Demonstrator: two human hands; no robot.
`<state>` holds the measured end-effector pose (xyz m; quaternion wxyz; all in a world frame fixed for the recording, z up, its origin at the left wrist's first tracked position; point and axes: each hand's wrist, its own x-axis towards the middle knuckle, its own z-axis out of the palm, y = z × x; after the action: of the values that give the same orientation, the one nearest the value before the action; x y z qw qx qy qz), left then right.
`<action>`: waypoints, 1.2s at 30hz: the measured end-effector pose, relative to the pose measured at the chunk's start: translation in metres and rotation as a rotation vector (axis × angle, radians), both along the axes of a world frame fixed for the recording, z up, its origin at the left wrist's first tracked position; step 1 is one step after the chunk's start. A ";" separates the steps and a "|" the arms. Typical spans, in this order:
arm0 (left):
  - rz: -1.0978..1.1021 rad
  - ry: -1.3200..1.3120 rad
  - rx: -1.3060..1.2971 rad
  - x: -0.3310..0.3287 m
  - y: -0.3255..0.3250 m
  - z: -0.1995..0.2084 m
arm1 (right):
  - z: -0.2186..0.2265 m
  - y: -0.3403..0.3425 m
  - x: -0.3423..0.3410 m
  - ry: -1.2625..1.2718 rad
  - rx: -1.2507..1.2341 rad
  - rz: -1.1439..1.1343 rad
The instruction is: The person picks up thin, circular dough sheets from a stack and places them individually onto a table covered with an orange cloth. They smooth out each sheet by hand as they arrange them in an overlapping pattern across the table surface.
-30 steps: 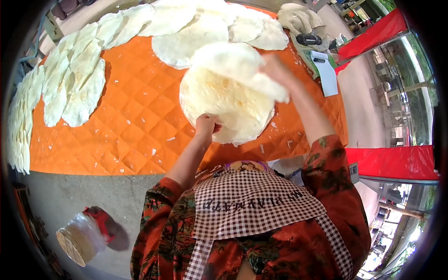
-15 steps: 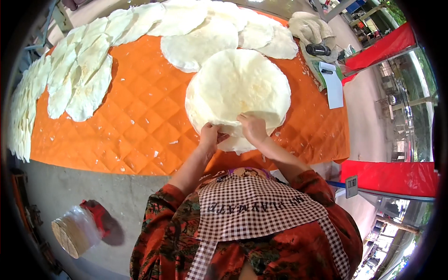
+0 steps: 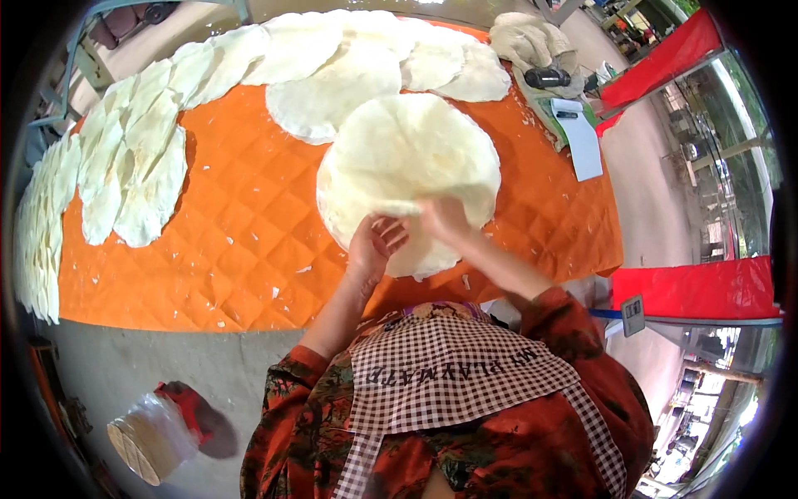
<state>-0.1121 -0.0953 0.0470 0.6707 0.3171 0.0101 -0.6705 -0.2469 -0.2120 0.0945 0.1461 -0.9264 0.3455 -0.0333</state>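
In front of me lies a stack of thin, round, pale sheets (image 3: 416, 150), like large flatbreads or wafers; their exact kind is unclear. The near edge of the top sheet is raised or folded slightly, and part of a lower sheet (image 3: 420, 254) shows beneath it. At that edge, on the left, is my left hand (image 3: 376, 247), its fingers half curled and apart, the fingertips close to the sheet. My right hand (image 3: 446, 219) is over the same edge, farther right. Motion blurs its fingers, so its grip does not show.
More pale sheets overlap along the far and left sides of the orange quilted cloth (image 3: 241, 216). At the far right are a crumpled cloth (image 3: 532, 41), a black cylindrical object (image 3: 547, 77) and paper (image 3: 582, 150) with a pen. A plastic-wrapped round bundle (image 3: 150, 441) stands on the floor.
My left hand's fingers have spread and turned more into view. My right hand has become blurred near the sheet's edge. The whole view has shifted slightly.
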 end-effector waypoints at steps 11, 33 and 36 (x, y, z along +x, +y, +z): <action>0.149 0.258 -0.270 0.013 -0.002 -0.031 | -0.003 0.064 -0.016 -0.185 -0.159 0.283; 0.123 -0.071 -0.056 0.046 0.006 0.005 | 0.088 -0.181 -0.095 -0.570 1.201 -0.396; 0.148 -0.383 0.223 0.041 0.001 -0.033 | -0.047 -0.168 -0.116 -0.661 1.351 -0.652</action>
<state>-0.0708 -0.0946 0.0141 0.6686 0.5091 -0.0202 -0.5417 -0.3631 -0.3798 0.0475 0.7498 -0.4340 0.4822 -0.1303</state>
